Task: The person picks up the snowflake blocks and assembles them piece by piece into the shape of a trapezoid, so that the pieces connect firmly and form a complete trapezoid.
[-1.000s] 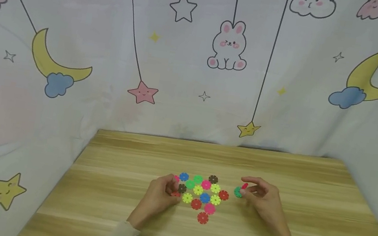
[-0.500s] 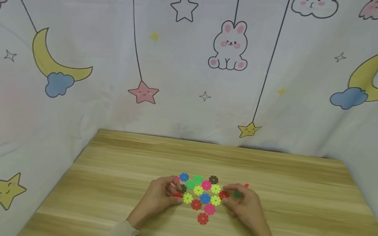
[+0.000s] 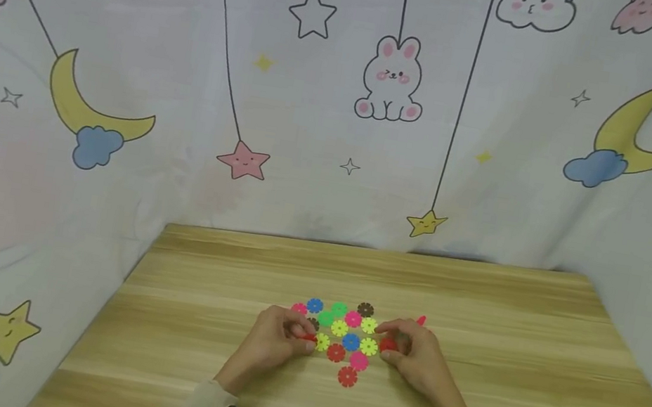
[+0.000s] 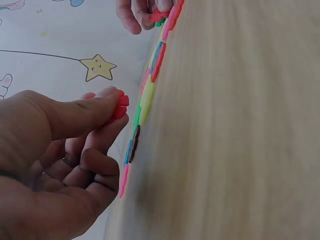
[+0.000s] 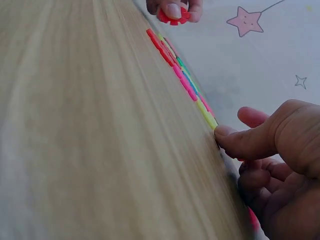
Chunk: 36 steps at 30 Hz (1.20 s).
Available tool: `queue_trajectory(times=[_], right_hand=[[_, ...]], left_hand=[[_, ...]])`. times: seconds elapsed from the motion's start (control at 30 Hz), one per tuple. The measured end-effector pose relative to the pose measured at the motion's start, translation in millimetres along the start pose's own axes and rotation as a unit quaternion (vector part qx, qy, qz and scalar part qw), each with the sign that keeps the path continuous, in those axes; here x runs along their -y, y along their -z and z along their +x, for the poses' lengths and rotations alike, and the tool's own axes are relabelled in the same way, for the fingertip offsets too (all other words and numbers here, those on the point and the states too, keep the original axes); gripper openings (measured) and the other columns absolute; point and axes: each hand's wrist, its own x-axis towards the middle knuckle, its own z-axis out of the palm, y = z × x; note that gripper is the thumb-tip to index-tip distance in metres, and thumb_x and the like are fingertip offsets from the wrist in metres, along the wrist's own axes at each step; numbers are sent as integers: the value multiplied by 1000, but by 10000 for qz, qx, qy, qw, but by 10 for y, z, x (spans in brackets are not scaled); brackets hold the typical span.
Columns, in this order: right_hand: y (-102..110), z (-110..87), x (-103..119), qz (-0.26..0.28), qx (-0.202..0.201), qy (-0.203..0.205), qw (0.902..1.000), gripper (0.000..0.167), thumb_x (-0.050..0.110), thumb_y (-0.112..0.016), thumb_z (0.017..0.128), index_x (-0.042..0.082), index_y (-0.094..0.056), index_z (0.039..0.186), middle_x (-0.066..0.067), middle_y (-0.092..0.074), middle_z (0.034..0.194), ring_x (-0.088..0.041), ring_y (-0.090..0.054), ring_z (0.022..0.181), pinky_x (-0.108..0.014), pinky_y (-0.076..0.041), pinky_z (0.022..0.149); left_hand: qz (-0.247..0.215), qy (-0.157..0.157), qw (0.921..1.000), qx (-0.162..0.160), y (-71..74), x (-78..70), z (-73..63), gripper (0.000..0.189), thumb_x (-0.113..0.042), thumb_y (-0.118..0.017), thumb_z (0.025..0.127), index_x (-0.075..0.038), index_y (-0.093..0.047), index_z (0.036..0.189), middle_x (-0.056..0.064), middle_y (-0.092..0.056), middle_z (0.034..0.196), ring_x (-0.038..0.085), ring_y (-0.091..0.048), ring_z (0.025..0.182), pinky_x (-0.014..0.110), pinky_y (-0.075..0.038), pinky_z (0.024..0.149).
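Note:
My left hand (image 3: 272,339) pinches a red notched plastic disc (image 4: 120,106) between thumb and index finger. The disc is held above the table at the left side of a group of flat discs. My right hand (image 3: 418,357) is at the group's right side, thumb and index finger at another red disc (image 3: 388,346), which it seems to pinch near the tabletop. Between the hands lie yellow discs (image 3: 369,346), a blue disc (image 3: 351,342), a pink disc (image 3: 359,361) and a red disc (image 3: 347,377). Behind the right hand, a small red piece (image 3: 421,320) sticks up.
The wooden table (image 3: 197,368) meets a white printed cloth (image 3: 301,199) at its back and sides. Along the back of the group lie a blue disc (image 3: 315,306), a green disc (image 3: 338,309) and a dark brown disc (image 3: 365,309).
My right hand has put down the green and red pieces and moved left to the red disc at the group's edge. The left hand stays nearly in place with its red disc.

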Motion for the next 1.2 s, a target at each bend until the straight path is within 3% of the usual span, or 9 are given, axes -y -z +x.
queue_trajectory(times=[0.13,0.27,0.47,0.63,0.77,0.93,1.2], right_hand=[[12,8,-20,80,140,35,9999,33,2,-85,87,21,-79,113,0,-63,88,-12,-55,78,-23,-48,71],[48,5,-24,355,278,-54,9990,21,6,-84,90,18,-81,108,1,-72,92,-11,-61,83,-22,-52,78],[95,-16,-14,756,347,-89,9965,9,15,-83,94,16,-83,102,-1,-80,102,-14,-68,96,-24,-54,88],[96,-30,27,1036,367,69,9939,14,20,-81,97,12,-83,108,-6,-82,108,-12,-72,98,-24,-58,85],[107,-33,121,1128,233,68,9933,18,19,-80,98,9,-83,113,-7,-83,113,-12,-72,101,-24,-59,85],[156,-57,274,946,-86,100,9954,16,13,-75,101,10,-83,114,-2,-83,114,-12,-72,109,-24,-56,98],[237,-152,547,1427,-188,868,9858,17,15,-75,102,10,-81,116,-10,-82,112,-7,-76,100,-22,-62,92]], left_hand=[[-596,239,9978,-147,9,-64,-14,14,-5,-88,87,-7,-82,99,11,-77,92,14,-64,75,21,-57,67],[-990,277,9944,-225,7,-142,-24,16,-6,-88,87,-5,-82,101,15,-79,94,18,-70,77,24,-61,70],[-1356,300,9903,-91,-26,-234,-35,18,-9,-88,88,-3,-82,104,16,-83,96,27,-80,84,35,-66,75],[-1808,426,9826,82,-59,-289,-47,24,-11,-87,90,1,-81,110,16,-83,101,20,-81,86,35,-67,80],[-2085,514,9766,134,-78,-351,-66,29,-14,-87,91,0,-80,114,11,-82,102,14,-78,87,30,-66,80],[-2345,530,9706,95,-93,-460,-101,32,-14,-87,91,1,-79,118,-1,-77,96,10,-74,85,28,-64,82],[-2866,517,9562,277,-103,-625,-173,38,-12,-83,94,6,-74,127,-9,-78,90,6,-74,87,24,-62,83]])
